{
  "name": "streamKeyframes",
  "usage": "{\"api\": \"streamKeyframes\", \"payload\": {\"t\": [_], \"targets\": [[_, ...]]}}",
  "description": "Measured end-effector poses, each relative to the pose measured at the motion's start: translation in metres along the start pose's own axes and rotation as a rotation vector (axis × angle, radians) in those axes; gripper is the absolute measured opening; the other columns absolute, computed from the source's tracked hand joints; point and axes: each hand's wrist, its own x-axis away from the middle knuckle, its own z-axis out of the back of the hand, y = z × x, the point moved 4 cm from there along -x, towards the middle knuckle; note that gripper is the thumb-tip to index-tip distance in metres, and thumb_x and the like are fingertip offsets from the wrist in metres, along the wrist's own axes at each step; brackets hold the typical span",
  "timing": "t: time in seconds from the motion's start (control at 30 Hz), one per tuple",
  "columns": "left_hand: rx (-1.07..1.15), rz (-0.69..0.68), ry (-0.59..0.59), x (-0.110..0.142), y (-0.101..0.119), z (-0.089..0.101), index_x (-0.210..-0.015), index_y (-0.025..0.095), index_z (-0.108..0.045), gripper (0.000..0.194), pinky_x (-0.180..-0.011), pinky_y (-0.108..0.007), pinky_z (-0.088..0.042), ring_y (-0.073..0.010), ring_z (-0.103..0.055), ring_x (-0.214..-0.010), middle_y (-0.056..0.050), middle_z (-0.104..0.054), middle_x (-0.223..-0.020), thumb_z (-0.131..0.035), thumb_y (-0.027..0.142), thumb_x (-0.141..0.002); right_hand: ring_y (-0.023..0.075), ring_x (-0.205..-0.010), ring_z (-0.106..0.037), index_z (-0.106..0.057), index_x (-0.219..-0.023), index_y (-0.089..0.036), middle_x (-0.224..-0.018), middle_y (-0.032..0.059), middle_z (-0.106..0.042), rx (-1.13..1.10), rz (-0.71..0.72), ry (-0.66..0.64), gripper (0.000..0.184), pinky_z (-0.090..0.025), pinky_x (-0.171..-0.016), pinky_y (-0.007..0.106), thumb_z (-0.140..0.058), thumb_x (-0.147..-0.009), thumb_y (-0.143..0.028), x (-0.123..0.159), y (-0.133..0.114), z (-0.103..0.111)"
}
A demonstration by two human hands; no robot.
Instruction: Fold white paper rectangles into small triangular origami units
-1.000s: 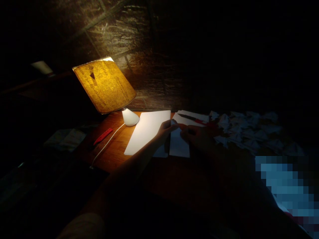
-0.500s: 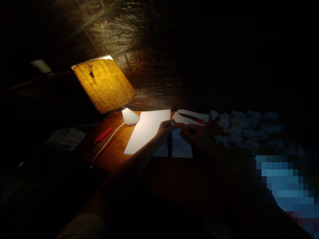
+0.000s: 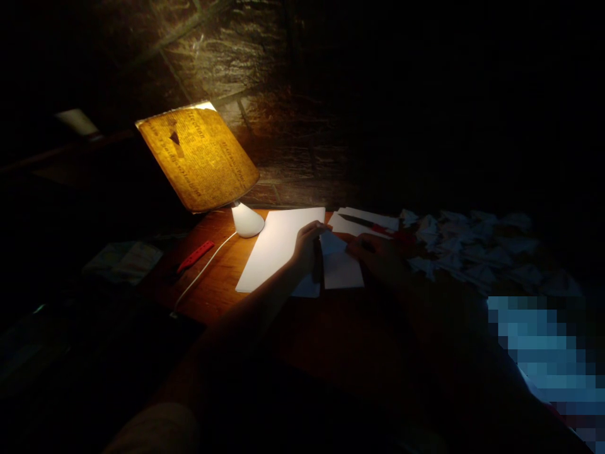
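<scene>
A partly folded sheet of paper (image 3: 343,270) is held up between my two hands over the wooden table. My left hand (image 3: 308,243) grips its upper left side, with the fingers stretched across toward the top edge. My right hand (image 3: 371,249), mostly in shadow, is closed at the upper right edge of the sheet. Beneath and beside my left hand lies a stack of white paper (image 3: 278,246). Just beyond my right hand, a dark blade with a red handle, seemingly a knife (image 3: 357,220), rests on smaller white sheets (image 3: 391,222).
A lit lamp with a newsprint shade (image 3: 198,161) and white base (image 3: 247,221) stands at the left; its white cable (image 3: 203,273) runs forward. A red cutter-like tool (image 3: 196,255) lies near it. Several folded paper pieces (image 3: 472,246) spread rightward. A pixelated bright area (image 3: 543,353) is lower right.
The lower edge of the held sheet has risen slightly and its face catches more light. My left fingers have shifted and look straighter along the top; my right hand has barely moved.
</scene>
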Motion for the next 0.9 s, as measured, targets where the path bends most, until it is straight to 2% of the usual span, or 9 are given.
{"api": "streamKeyframes", "payload": {"t": [0.17,0.27,0.57,0.73,0.9], "targets": [[-0.032,0.022,0.033,-0.001,0.001,0.002,-0.067,0.017,-0.063,0.026,-0.053,-0.024,-0.034,-0.0098,-0.049,-0.055,0.002,-0.058,-0.062,-0.081,0.034,-0.073,0.0176,-0.067,-0.053,-0.059,-0.068,-0.023,-0.067,-0.0005,-0.060,-0.021,0.019,0.009,0.027,-0.041,-0.063,0.032,-0.069,-0.072,-0.047,-0.001,0.001,0.000],[-0.061,0.022,0.039,-0.002,0.001,0.002,-0.066,0.017,-0.062,0.026,-0.054,-0.024,-0.034,-0.0102,-0.049,-0.056,0.001,-0.060,-0.064,-0.079,0.036,-0.072,0.0175,-0.066,-0.053,-0.058,-0.067,-0.023,-0.067,-0.0008,-0.059,-0.024,0.030,0.002,0.027,-0.041,-0.064,0.032,-0.069,-0.075,-0.046,-0.001,0.004,0.001],[-0.131,0.001,0.015,-0.001,0.000,0.003,-0.066,0.018,-0.058,0.032,-0.052,-0.025,-0.032,-0.0093,-0.045,-0.053,0.002,-0.052,-0.060,-0.077,0.040,-0.078,0.0171,-0.066,-0.052,-0.057,-0.066,-0.023,-0.067,-0.0008,-0.059,-0.006,0.078,-0.002,0.026,-0.041,-0.064,0.033,-0.069,-0.074,-0.045,-0.004,0.007,0.001],[-0.095,0.011,-0.071,-0.001,0.001,0.001,-0.077,0.018,-0.068,0.032,-0.060,-0.029,-0.043,-0.0129,-0.053,-0.062,-0.001,-0.060,-0.071,-0.075,0.049,-0.081,0.0176,-0.067,-0.053,-0.060,-0.070,-0.022,-0.068,-0.0003,-0.061,-0.023,0.063,0.023,0.026,-0.042,-0.065,0.033,-0.068,-0.077,-0.046,-0.003,0.010,0.001],[0.002,0.147,-0.143,0.004,0.001,-0.004,-0.086,0.019,-0.072,0.035,-0.070,-0.035,-0.052,-0.0208,-0.065,-0.076,-0.006,-0.068,-0.079,-0.072,0.053,-0.081,0.0167,-0.064,-0.051,-0.057,-0.069,-0.024,-0.065,-0.0011,-0.057,-0.115,0.063,0.060,0.026,-0.041,-0.062,0.032,-0.068,-0.077,-0.046,-0.005,0.013,0.002]]}}
